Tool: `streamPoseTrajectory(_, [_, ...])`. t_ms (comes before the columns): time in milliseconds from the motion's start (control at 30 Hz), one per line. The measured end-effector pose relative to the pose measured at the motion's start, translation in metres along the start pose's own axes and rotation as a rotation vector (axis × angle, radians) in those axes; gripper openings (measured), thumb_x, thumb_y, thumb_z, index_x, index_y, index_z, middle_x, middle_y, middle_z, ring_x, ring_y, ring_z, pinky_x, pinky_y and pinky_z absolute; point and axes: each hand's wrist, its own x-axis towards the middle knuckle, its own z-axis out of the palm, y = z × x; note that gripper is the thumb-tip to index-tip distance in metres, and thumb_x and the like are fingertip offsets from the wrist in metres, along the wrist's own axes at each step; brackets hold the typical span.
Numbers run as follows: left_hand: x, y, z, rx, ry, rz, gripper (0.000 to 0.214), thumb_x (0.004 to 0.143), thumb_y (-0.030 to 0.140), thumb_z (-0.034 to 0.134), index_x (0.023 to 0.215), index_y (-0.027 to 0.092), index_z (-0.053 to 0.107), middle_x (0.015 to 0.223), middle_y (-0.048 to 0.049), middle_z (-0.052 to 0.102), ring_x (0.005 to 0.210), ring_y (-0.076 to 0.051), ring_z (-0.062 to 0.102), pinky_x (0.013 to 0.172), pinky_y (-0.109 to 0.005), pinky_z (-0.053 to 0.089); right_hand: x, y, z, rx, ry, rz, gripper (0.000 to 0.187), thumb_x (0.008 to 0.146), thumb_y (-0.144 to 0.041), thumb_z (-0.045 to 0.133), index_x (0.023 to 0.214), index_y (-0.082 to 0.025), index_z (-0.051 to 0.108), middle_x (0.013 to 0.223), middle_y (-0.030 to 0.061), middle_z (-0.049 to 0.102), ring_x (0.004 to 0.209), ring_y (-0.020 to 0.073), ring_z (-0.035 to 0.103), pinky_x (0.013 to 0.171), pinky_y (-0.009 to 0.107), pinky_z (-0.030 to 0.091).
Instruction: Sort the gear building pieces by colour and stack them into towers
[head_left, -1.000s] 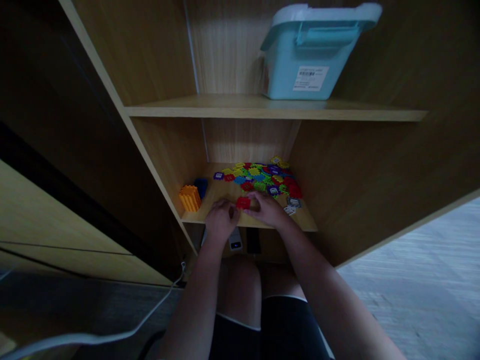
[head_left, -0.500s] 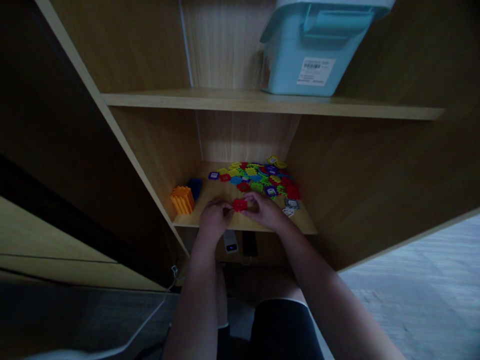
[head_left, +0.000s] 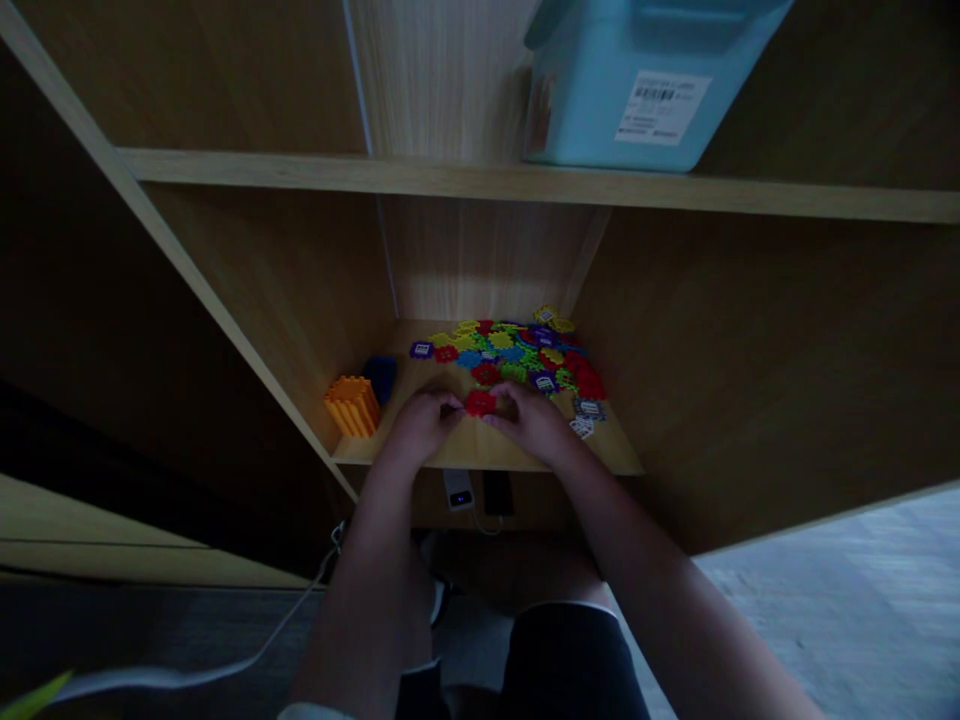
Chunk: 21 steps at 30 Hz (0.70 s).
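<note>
Dim, bluish light overall, near-black shadow at left, brighter floor (head_left: 847, 600) at lower right, fine detail soft.

From here I am losing the top of the bin (head_left: 585, 110) to the upper edge, and its label (head_left: 664, 107) is staying too blurred to read. I am failing to tell whether the left hand's (head_left: 424, 425) fingertips are touching the red piece (head_left: 481, 403). In the pile (head_left: 514, 353), pieces are hiding one another. The orange block (head_left: 352, 408) is partly covering the blue piece (head_left: 382, 378). At lower left, a yellow tip (head_left: 37, 697) is blurring and running out of view.
</note>
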Motion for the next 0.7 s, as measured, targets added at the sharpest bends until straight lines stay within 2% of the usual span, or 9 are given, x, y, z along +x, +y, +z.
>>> streamPoseTrajectory(200, [-0.010, -0.005, 0.001, -0.049, 0.021, 0.081, 0.011, 0.099, 0.021, 0.073, 0.096, 0.025, 0.083, 0.105, -0.0044, 0.082, 0.103, -0.024, 0.077, 0.096, -0.038, 0.060, 0.001, -0.001, -0.001, -0.039, -0.017, -0.045, 0.023, 0.096, -0.029, 0.086, 0.115, -0.025, 0.074, 0.117, 0.0080, 0.081, 0.114, 0.0277, 0.075, 0.104, 0.044, 0.057])
streamPoseTrajectory(700, [-0.012, 0.003, 0.001, -0.024, 0.050, 0.048, 0.014, 0.098, 0.015, 0.073, 0.097, 0.025, 0.084, 0.106, -0.0038, 0.083, 0.107, -0.025, 0.077, 0.103, -0.041, 0.060, 0.002, -0.002, -0.002, -0.021, -0.018, -0.016, 0.025, 0.094, -0.029, 0.087, 0.116, -0.025, 0.075, 0.115, 0.0074, 0.080, 0.112, 0.0277, 0.074, 0.101, 0.043, 0.056])
